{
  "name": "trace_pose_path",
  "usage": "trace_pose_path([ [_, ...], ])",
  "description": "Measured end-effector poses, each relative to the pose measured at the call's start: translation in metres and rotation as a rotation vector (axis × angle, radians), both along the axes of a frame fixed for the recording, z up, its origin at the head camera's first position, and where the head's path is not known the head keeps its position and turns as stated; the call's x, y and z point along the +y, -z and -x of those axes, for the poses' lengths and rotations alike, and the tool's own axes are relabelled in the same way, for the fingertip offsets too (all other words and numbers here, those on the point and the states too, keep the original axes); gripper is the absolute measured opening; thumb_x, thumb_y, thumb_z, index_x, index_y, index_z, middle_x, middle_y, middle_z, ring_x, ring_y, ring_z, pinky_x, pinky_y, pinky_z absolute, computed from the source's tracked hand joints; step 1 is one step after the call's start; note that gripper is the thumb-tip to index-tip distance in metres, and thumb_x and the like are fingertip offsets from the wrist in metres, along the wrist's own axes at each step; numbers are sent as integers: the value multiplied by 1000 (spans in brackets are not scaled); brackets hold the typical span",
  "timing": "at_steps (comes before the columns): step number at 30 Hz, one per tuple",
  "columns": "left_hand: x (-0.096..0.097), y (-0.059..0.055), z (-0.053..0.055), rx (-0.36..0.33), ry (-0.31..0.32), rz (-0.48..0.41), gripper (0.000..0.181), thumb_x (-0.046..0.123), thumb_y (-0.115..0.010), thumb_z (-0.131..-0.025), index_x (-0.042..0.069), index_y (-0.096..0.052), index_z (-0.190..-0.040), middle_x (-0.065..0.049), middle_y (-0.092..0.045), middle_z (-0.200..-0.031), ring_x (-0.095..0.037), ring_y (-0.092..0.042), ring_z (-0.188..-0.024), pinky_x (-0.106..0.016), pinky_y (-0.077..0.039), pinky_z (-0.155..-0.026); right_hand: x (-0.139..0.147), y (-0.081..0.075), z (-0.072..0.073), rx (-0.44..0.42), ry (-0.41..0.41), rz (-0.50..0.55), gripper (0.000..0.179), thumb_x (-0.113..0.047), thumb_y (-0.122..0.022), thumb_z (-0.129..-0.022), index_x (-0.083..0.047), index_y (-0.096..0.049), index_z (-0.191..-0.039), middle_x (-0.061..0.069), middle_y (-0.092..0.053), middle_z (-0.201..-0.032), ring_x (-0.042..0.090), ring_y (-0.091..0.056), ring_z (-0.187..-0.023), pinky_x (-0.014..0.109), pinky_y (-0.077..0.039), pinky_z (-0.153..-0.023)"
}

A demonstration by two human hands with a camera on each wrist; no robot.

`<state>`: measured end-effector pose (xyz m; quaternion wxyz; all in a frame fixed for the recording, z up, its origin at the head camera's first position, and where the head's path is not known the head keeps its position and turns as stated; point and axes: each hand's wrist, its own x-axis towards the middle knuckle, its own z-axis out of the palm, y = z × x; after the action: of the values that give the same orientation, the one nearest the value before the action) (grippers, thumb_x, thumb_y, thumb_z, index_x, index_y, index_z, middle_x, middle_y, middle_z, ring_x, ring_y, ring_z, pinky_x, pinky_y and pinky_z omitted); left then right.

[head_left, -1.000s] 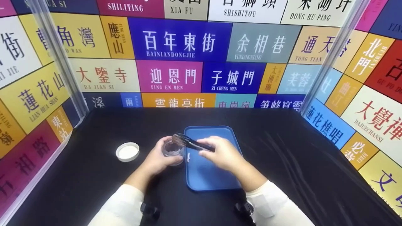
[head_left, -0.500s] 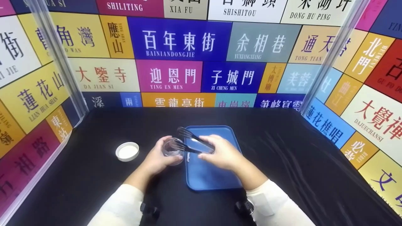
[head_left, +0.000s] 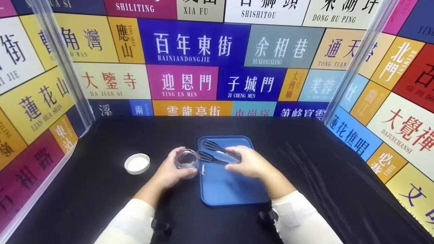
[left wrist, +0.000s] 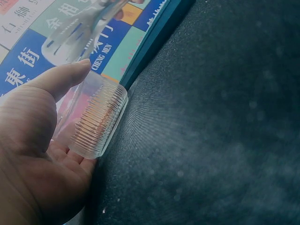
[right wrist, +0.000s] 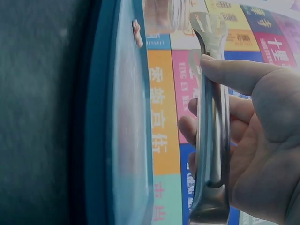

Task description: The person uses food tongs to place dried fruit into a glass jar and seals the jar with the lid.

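Observation:
My left hand [head_left: 169, 173] grips a clear ribbed jar [left wrist: 101, 117] at the left edge of the blue tray [head_left: 234, 191], its mouth uncovered. In my right hand [head_left: 251, 163] are metal tongs [right wrist: 213, 140] with dark-looking slotted heads. The tongs' arms are spread apart over the upper part of the tray, nothing visible between the heads, and the lower head comes close to the jar's rim. A small whitish-pink piece [head_left: 203, 170] lies by the tray's left rim, just right of the jar.
A round white lid [head_left: 137, 164] lies on the black tablecloth [head_left: 112, 189], left of my left hand. Colourful sign-printed panels [head_left: 183, 81] enclose the back and both sides. Creased cloth extends to the right of the tray.
The tongs have spread apart and moved right, from over the jar's mouth to over the tray, together with my right hand. My left hand and the jar stay put.

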<state>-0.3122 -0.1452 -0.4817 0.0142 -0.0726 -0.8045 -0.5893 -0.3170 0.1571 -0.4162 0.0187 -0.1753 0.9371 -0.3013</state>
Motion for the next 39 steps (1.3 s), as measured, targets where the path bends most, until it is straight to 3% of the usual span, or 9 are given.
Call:
trace_pose_path([
  [7,0,0,-1,9,-7,12,95,21,-95,-81,9,-42,-159,-17,-58,-157,-36,-58,-142,-54,-39,-127,10,3,6,-20,-10,-5,65,-29,-85,-90,-16,-63,-149,10,-66,-150,32,-60,-141,55,-44,-123],
  [20,0,0,-1,11,-21,18,95,21,-95,-80,10,-43,-159,-17,-59,-155,-36,-58,-142,-54,-39,-127,9,12,7,-98,-57,-135,59,-24,-89,-86,-15,-70,-141,9,-72,-140,28,-65,-130,52,-48,-120],
  [32,-1,0,-1,2,-19,24,96,24,-96,-80,12,-44,-159,-16,-59,-155,-35,-58,-141,-55,-40,-126,5,17,6,-78,-9,-124,52,-19,-86,-88,-14,-73,-137,8,-74,-135,26,-66,-122,51,-50,-116],
  [39,-1,1,0,1,-3,4,96,24,-95,-81,11,-42,-160,-16,-57,-159,-35,-56,-145,-54,-38,-128,4,21,9,-37,-21,-115,50,-17,-85,-88,-13,-74,-136,8,-77,-129,27,-68,-120,50,-52,-114],
])
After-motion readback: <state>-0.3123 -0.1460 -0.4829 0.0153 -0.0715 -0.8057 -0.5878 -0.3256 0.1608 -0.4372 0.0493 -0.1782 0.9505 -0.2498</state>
